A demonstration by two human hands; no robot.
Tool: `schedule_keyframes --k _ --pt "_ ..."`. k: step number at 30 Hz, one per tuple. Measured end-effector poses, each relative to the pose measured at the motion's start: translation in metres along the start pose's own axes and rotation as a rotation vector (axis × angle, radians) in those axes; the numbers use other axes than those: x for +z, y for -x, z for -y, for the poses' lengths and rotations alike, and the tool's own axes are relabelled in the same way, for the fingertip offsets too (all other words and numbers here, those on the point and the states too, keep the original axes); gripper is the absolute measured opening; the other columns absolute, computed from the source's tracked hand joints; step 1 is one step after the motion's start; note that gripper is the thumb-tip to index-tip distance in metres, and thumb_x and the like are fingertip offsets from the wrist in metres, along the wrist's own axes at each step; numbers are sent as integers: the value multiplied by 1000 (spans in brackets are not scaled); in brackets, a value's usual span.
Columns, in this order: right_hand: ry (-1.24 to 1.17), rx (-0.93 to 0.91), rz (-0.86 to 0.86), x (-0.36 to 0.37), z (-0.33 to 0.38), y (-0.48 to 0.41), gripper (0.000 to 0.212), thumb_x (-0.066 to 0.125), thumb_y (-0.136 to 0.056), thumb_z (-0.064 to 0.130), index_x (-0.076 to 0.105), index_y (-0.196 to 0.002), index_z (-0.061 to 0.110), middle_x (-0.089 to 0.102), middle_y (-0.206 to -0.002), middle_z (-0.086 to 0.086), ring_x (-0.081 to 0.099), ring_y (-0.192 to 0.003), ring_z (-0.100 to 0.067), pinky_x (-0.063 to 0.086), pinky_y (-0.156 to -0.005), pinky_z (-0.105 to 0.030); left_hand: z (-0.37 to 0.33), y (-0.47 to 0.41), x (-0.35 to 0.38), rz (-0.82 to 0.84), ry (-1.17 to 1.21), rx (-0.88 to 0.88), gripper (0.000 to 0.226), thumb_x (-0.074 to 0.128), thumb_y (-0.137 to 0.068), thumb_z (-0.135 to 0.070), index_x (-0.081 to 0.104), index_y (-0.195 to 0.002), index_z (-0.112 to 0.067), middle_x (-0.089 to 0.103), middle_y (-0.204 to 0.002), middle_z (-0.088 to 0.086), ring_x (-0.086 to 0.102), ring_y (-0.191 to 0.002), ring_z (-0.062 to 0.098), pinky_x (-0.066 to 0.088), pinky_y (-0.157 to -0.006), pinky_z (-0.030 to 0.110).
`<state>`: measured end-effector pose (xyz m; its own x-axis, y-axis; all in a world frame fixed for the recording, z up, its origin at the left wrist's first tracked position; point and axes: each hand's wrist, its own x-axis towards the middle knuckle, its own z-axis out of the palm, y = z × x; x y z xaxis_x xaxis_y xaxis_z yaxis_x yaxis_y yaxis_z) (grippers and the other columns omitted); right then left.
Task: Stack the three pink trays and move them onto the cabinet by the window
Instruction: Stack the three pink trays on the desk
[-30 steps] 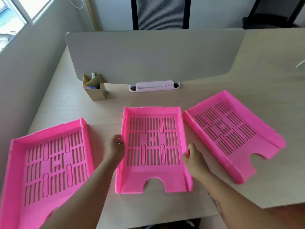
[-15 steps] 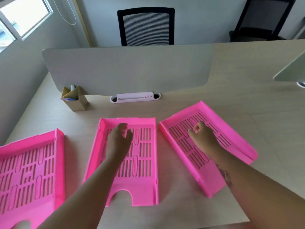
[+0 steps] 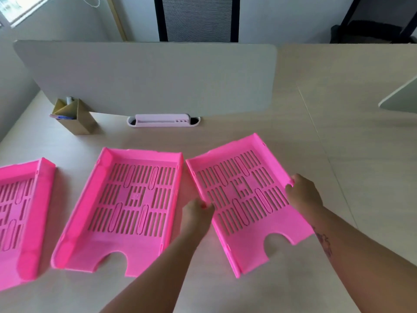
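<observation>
both hands clamp the right tray [image 3: 243,199], left grip [image 3: 197,213] on its near-middle wall, right grip [image 3: 303,195] on the far wall, still flat on the bench [image 3: 338,154] beside the middle tray [image 3: 126,206]: first stacking lift, needing a level carry over.

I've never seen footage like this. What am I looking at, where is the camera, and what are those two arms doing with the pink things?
There is no machine here: a person wears a wide-angle camera on the head, looking down at their own arms. On the desk lie three pink slotted trays, side by side and unstacked. The left hand and right hand grip opposite side walls of the right tray. The middle tray and the left tray, partly cut off by the picture's edge, lie untouched. Behind them stand a grey divider screen, a cardboard pen box and a white holder.
</observation>
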<state>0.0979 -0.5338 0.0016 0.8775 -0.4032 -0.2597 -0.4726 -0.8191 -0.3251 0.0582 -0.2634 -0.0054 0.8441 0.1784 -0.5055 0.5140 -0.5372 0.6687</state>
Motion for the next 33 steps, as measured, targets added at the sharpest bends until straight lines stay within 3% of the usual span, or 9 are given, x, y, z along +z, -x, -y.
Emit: schedule_keyframes --k 2,5,10,14,16,19,22,24,33 --pt "5 3 -35 1 -10 1 21 44 -100 12 61 -94 1 62 -80 -10 59 -64 -28 41 -48 -29 -2 2 4 -21 0 -20 17 55 -94 -11 53 -77 -9 51 -66 1 39 -50 11 40 -46 20" --pt "-74 7 -71 -10 -21 7 30 51 -96 12 54 -69 0 51 -59 -10 44 -53 -24 25 -46 -27 -10 -2 -5 -67 -20 41 12 54 -92 -10 52 -80 -8 49 -65 -1 40 -50 11 35 -43 22" --pt "-315 2 -75 -39 -10 31 38 66 -91 27 58 -77 -7 50 -60 -13 40 -54 -21 29 -51 -29 -33 -9 -52 -86 -108 205 18 56 -89 -12 55 -73 -6 51 -60 4 42 -48 16 33 -44 24" --pt "-401 -56 3 -45 42 66 36 60 -94 21 42 -64 10 37 -56 -4 33 -54 -18 25 -54 -31 -37 -14 -122 -114 -137 304 14 58 -89 -14 63 -81 -3 59 -70 4 49 -58 16 37 -50 21" --pt "-373 -106 58 -33 80 87 39 56 -94 17 36 -61 13 34 -55 -3 31 -52 -18 22 -52 -31 -23 -21 -164 -145 -168 300 16 59 -89 -15 66 -87 -1 63 -75 4 54 -62 16 42 -55 24" --pt "-372 -166 103 -1 140 116 34 53 -94 15 37 -64 13 34 -57 -2 31 -53 -18 24 -51 -30 11 -30 -227 -214 -243 262 19 58 -86 -13 68 -83 3 63 -68 7 52 -55 18 40 -48 24" --pt "-456 -190 116 33 193 140 28 50 -94 13 38 -70 12 33 -59 -2 28 -54 -17 24 -50 -29 44 -39 -280 -256 -263 208 14 59 -87 -16 68 -87 -5 68 -82 10 63 -68 26 51 -57 31" --pt "-522 -188 123 50 218 154 26 49 -95 13 38 -71 11 32 -61 -2 27 -55 -16 24 -51 -29 63 -44 -304 -250 -279 182 12 58 -89 -17 67 -88 -8 69 -85 9 64 -67 26 53 -55 32" --pt "-548 -92 132 95 243 176 34 48 -98 15 30 -69 14 28 -61 0 22 -54 -14 21 -50 -29 110 -62 -316 -195 -302 183 16 51 -92 -10 62 -83 -2 62 -75 15 59 -67 27 58 -69 48"
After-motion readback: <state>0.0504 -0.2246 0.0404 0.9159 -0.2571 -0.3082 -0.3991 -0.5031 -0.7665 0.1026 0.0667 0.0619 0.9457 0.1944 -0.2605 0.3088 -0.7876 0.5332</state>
